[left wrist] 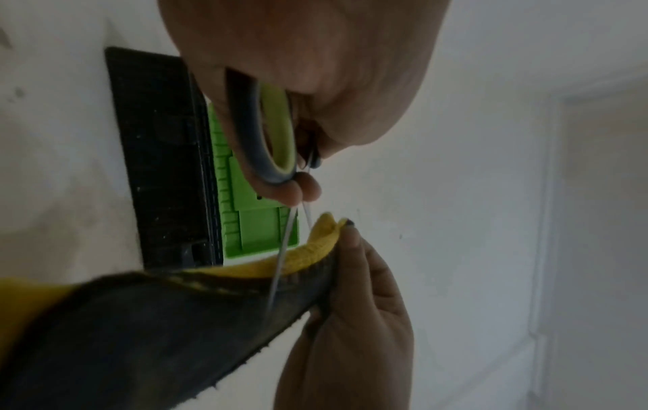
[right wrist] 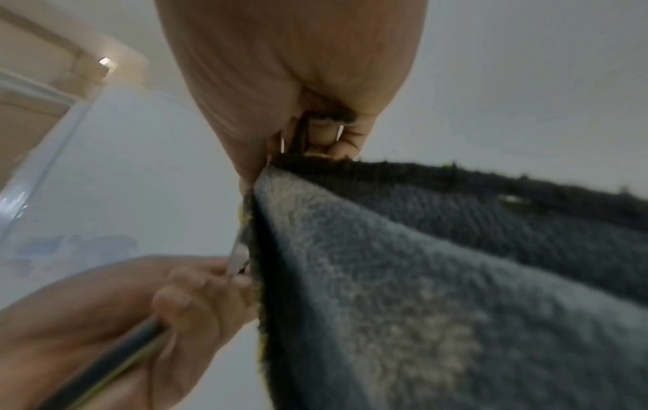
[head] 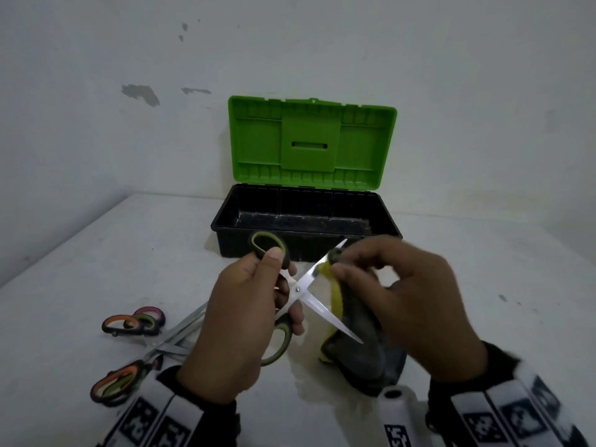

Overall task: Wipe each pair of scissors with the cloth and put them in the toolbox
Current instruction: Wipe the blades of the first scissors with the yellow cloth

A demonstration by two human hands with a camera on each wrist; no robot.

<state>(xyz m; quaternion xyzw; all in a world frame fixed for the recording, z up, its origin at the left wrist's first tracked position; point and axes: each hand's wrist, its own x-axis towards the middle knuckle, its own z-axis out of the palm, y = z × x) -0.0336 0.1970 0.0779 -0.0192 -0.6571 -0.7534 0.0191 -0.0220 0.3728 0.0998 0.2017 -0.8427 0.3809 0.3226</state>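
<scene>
My left hand (head: 258,304) grips the green-and-black handles of a pair of scissors (head: 306,287), whose blades stand spread wide above the table. My right hand (head: 383,279) pinches a grey cloth with a yellow edge (head: 358,333) around the upper blade near its tip. The cloth hangs down to the table. In the left wrist view the green handle loop (left wrist: 277,130) sits in my fingers and the cloth (left wrist: 157,319) drapes below. The right wrist view is mostly filled by the cloth (right wrist: 420,277). The toolbox (head: 306,221), black with an upright green lid, stands open behind my hands.
Several more scissors (head: 135,324) with orange, pink and green handles lie in a pile at the left front of the white table (head: 483,285). A white wall stands close behind the toolbox. The toolbox's inside looks bare.
</scene>
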